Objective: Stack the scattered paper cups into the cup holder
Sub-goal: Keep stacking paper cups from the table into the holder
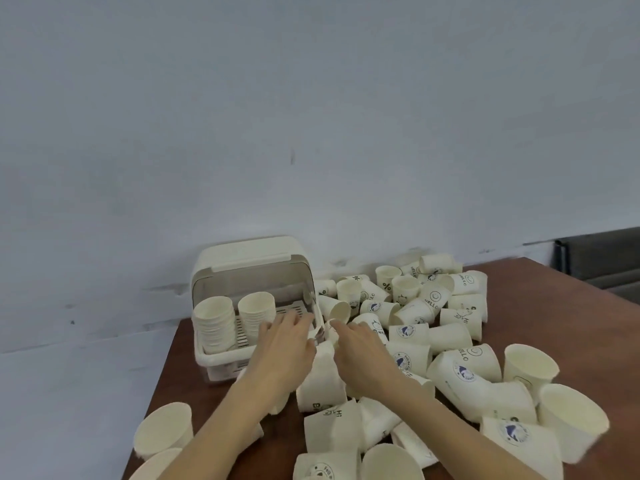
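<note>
Brown table (540,289) against pale wall (311,116); both hands' grip unclear among paper cups (415,313)

- A cup (433,296) in the upper right of the pile reads "HELLO" beside a smiley face.
- A cup (468,355) at right of centre shows "ELLO" and a smiley; its first letter is hidden.
- A cup (386,279) near the top of the pile bears a "%" sign.
- A cup (462,317) at right reads "Hi".
- A cup (332,426) at lower centre reads "Hi".
- Round blue logos on other cups are too small to read.
</note>
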The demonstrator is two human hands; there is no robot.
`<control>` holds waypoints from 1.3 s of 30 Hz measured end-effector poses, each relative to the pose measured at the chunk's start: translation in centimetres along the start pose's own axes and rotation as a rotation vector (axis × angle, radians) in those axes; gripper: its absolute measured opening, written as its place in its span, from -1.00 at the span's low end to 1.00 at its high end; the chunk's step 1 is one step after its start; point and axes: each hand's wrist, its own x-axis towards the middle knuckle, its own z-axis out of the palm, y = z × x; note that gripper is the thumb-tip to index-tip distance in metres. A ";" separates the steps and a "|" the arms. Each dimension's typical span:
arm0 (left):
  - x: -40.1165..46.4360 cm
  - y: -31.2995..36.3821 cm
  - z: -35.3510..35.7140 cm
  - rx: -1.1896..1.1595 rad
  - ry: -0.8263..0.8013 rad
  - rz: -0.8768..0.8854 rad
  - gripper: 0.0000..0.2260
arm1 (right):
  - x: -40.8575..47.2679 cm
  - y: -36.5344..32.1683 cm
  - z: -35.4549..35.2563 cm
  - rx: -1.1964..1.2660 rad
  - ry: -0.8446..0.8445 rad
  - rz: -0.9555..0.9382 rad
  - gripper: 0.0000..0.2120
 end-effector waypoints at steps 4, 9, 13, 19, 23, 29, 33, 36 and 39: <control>0.2 3.5 0.6 -0.084 -0.020 0.099 -0.63 | -2.3 2.0 -1.7 0.035 0.035 0.057 -0.58; 0.4 7.8 1.6 -0.154 -0.032 0.210 -0.62 | -5.5 4.6 -3.6 0.108 0.125 0.117 -0.63; 0.6 11.5 2.3 -0.211 -0.060 0.297 -0.61 | -8.3 6.7 -5.2 0.103 0.160 0.188 -0.58; 1.5 17.1 3.8 -0.241 -0.137 0.399 -0.63 | -13.0 11.0 -7.4 0.040 0.219 0.329 -0.59; 2.2 20.7 4.9 -0.232 -0.192 0.435 -0.62 | -16.3 14.4 -8.9 -0.076 0.214 0.492 -0.66; 4.1 25.4 7.1 -0.175 -0.256 0.469 -0.66 | -19.4 17.5 -10.2 -0.105 0.124 0.708 -0.71; 5.0 27.5 9.0 -0.183 -0.310 0.479 -0.66 | -20.1 18.5 -9.6 -0.105 0.013 0.745 -0.71; 5.5 28.3 10.2 -0.183 -0.319 0.464 -0.68 | -20.3 18.8 -9.3 -0.131 -0.051 0.736 -0.79; 5.9 28.6 11.0 -0.181 -0.308 0.440 -0.71 | -20.5 19.0 -9.1 -0.144 -0.085 0.732 -0.90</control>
